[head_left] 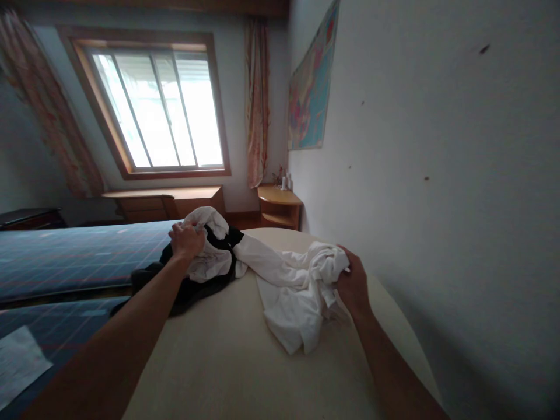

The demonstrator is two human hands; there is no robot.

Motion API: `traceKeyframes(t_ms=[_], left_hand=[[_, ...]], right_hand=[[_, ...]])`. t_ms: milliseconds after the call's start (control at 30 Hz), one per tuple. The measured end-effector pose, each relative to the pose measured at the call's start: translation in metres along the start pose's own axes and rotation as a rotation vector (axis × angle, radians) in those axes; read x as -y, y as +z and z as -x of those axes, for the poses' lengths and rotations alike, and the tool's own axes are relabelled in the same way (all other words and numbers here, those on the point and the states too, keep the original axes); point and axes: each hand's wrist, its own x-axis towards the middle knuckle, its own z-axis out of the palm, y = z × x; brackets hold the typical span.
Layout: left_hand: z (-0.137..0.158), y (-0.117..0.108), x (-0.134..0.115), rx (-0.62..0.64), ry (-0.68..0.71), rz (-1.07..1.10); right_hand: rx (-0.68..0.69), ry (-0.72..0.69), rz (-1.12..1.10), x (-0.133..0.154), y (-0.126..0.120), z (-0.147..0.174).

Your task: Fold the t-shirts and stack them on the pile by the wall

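Observation:
A crumpled black-and-white garment point(289, 280) lies across the round pale tabletop point(227, 361). Its white part stretches to the right, while black and white cloth is bunched together on the left. My left hand point(187, 240) is closed on the bunched white cloth at the left end, above the black fabric. At the other end, my right hand point(353, 281) grips a twisted white bunch, with a loose flap hanging down toward me. Folds hide the garment's exact kind and some of my fingertips.
Blue checked mattresses point(87, 251) adjoin the table on the left, with a white sheet of paper point(21, 359) on the nearer one. A white wall point(459, 233) runs close along the right. Beyond stand a wooden desk point(196, 195) and a corner shelf point(280, 195).

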Motion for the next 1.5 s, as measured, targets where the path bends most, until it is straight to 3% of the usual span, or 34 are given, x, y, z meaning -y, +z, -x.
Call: traceKeyframes(t_ms=[100, 233, 300, 400, 467, 567, 667, 833, 967, 1067, 1133, 1267, 1333, 1400, 1500], left_hand=[[0.017, 0.003, -0.009, -0.057, 0.072, -0.037], [0.05, 0.002, -0.031, -0.081, 0.328, -0.006], [0.075, 0.005, -0.042, 0.017, 0.456, 0.085], [0.126, 0.013, -0.055, 0.312, 0.719, 0.224], [0.162, 0.018, -0.061, 0.508, 0.814, 0.261], [0.204, 0.019, -0.066, 0.75, 0.837, 0.289], [0.222, 0.011, -0.068, 0.751, 0.807, 0.343], [0.227, -0.02, -0.072, 0.753, 0.802, 0.353], [0.24, -0.045, -0.078, 0.809, 0.79, 0.299], [0.246, -0.054, -0.082, 0.879, 0.828, 0.239], [0.244, -0.054, -0.082, 0.855, 0.86, 0.212], [0.235, -0.038, -0.072, 0.556, 0.798, 0.243], [0.233, -0.029, -0.066, 0.465, 0.739, 0.233], [0.232, -0.026, -0.063, 0.497, 0.7, 0.19], [0.23, -0.038, -0.065, 0.651, 0.689, 0.103]], right_hand=[[0.292, 0.076, 0.054, -0.01, 0.014, 0.009], [0.573, -0.026, 0.19, -0.019, 0.03, 0.028], [0.662, -0.061, 0.233, -0.02, 0.033, 0.036], [0.764, -0.095, 0.241, -0.014, 0.031, 0.039], [0.816, -0.107, 0.195, -0.005, 0.027, 0.037], [0.855, -0.113, 0.092, 0.009, 0.02, 0.032], [0.869, -0.066, -0.014, 0.016, 0.016, 0.028], [0.808, 0.064, -0.098, 0.015, 0.014, 0.023], [0.734, 0.038, -0.023, 0.017, 0.013, 0.02], [0.76, -0.025, -0.013, 0.018, 0.014, 0.023], [0.832, -0.045, -0.018, 0.018, 0.015, 0.026], [0.99, -0.033, -0.049, 0.021, 0.014, 0.03], [1.037, -0.031, -0.058, 0.024, 0.013, 0.03], [1.076, -0.033, -0.073, 0.028, 0.011, 0.029], [1.119, -0.028, -0.142, 0.029, 0.012, 0.029]])
